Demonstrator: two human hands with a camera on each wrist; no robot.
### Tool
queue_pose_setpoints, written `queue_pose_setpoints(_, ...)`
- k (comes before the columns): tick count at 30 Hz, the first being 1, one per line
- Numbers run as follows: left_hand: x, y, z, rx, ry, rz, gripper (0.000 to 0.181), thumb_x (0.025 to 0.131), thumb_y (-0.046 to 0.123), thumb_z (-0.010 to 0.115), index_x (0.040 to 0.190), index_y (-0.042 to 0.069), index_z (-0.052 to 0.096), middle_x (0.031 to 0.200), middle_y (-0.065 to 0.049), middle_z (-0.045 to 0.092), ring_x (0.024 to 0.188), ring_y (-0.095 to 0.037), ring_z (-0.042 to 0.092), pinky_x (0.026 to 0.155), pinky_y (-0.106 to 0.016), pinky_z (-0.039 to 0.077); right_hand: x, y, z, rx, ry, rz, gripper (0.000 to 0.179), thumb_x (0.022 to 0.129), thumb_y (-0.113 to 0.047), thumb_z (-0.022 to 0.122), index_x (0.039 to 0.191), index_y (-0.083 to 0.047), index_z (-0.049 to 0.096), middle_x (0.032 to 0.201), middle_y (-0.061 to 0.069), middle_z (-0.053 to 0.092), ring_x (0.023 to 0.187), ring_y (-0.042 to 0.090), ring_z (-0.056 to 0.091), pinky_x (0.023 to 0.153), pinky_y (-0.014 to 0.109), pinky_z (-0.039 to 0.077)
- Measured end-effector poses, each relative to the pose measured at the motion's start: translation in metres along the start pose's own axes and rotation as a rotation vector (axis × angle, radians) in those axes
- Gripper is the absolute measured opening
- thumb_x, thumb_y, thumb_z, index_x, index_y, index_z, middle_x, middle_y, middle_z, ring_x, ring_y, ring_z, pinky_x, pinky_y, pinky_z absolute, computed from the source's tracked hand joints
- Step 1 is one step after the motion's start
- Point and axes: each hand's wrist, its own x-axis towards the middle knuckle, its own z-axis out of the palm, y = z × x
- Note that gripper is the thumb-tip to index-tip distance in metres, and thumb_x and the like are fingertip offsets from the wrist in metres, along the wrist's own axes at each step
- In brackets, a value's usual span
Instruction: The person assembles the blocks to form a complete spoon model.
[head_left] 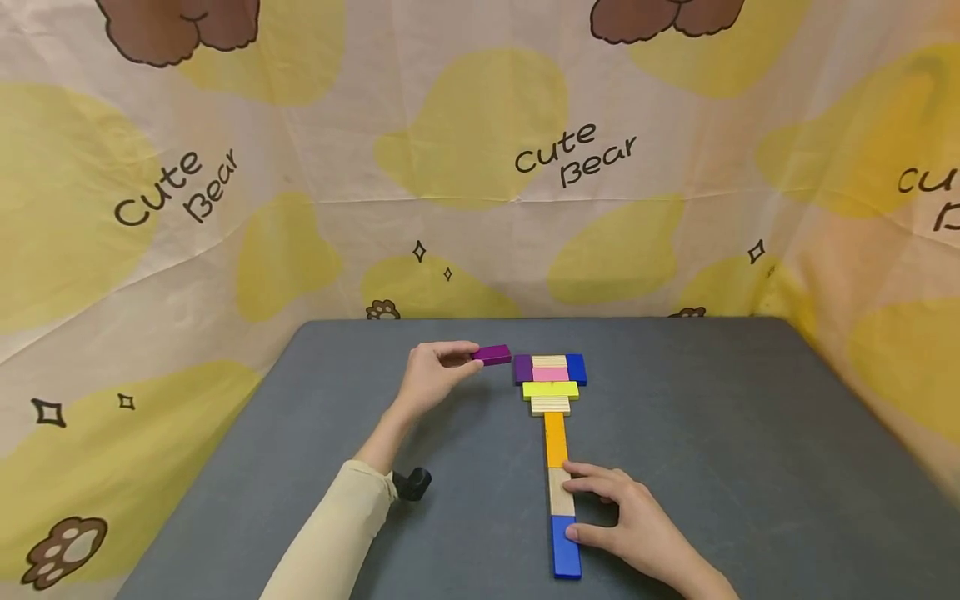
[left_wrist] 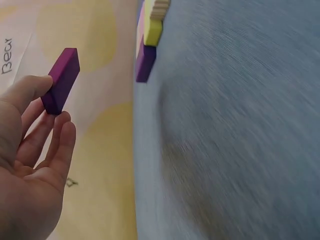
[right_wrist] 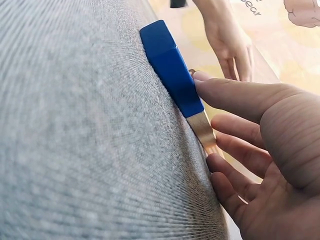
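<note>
My left hand [head_left: 427,379] pinches a purple block [head_left: 492,356] by its left end, thumb against fingertips, above the mat. Just right of it, a flat arrangement begins with a dark purple block [head_left: 522,370], a pink block [head_left: 551,375], a ribbed wooden piece [head_left: 550,361] and a blue block [head_left: 577,369]. Below these lie a yellow-green block [head_left: 551,390] and another ribbed piece [head_left: 551,406]. A stem runs toward me: orange block [head_left: 556,440], plain wooden block [head_left: 561,493], long blue block [head_left: 566,547]. My right hand [head_left: 633,521] rests its thumb and fingertips along the stem, fingers loosely extended.
The dark grey tabletop [head_left: 720,467] extends on both sides of the blocks. Behind it and at the sides hangs a cloth [head_left: 465,142] with yellow patches and bear print. A black wrist device [head_left: 412,484] sticks out from my left sleeve [head_left: 337,525].
</note>
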Motion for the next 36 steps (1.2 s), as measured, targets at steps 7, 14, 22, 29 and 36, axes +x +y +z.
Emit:
queue_pose_setpoints(7,0.022,0.005,0.028,-0.001,-0.045,0.003,0.026,0.084,0.015,0.08,0.109,0.008,0.077,0.096,-0.001,0.073,0.083,-0.011,0.068,0.073,-0.029,0.055,0.002,0.0,0.0,-0.01,-0.015,0.045,0.052,0.076,-0.053,0.08,0.121,-0.028,0.069,0.139,-0.013,0.052,0.123,0.022,0.048,0.091,0.041,0.048)
queue_pose_setpoints(14,0.036,-0.002,0.052,0.086,-0.033,-0.017,0.028,0.086,0.018,0.079,0.112,0.008,0.076,0.098,0.0,0.073,0.084,-0.009,0.066,0.073,-0.026,0.054,0.002,0.001,0.0,-0.005,-0.017,0.04,0.051,0.076,-0.053,0.08,0.12,-0.029,0.069,0.139,-0.012,0.052,0.122,0.021,0.048,0.091,0.041,0.048)
queue_pose_setpoints(22,0.045,-0.01,0.06,0.107,0.019,-0.063,0.027,0.088,0.014,0.076,0.114,0.007,0.074,0.099,-0.003,0.072,0.085,-0.014,0.065,0.072,-0.029,0.053,0.002,0.0,-0.001,-0.005,-0.022,0.055,0.05,0.076,-0.054,0.079,0.119,-0.031,0.068,0.139,-0.013,0.051,0.122,0.02,0.048,0.091,0.042,0.048)
queue_pose_setpoints(29,0.047,-0.016,0.066,0.155,0.041,-0.083,0.026,0.088,0.012,0.075,0.114,0.007,0.075,0.099,-0.004,0.072,0.088,-0.016,0.063,0.077,-0.032,0.052,0.003,-0.001,-0.001,-0.008,-0.031,0.071,0.05,0.076,-0.055,0.079,0.119,-0.032,0.068,0.139,-0.012,0.051,0.122,0.022,0.048,0.092,0.045,0.047)
queue_pose_setpoints(36,0.053,-0.014,0.077,0.171,0.023,-0.093,0.026,0.089,0.01,0.074,0.115,0.004,0.074,0.102,-0.009,0.072,0.092,-0.021,0.064,0.081,-0.034,0.051,0.002,-0.002,-0.001,-0.011,-0.025,0.063,0.05,0.076,-0.055,0.079,0.119,-0.032,0.068,0.139,-0.013,0.052,0.121,0.02,0.048,0.091,0.042,0.048)
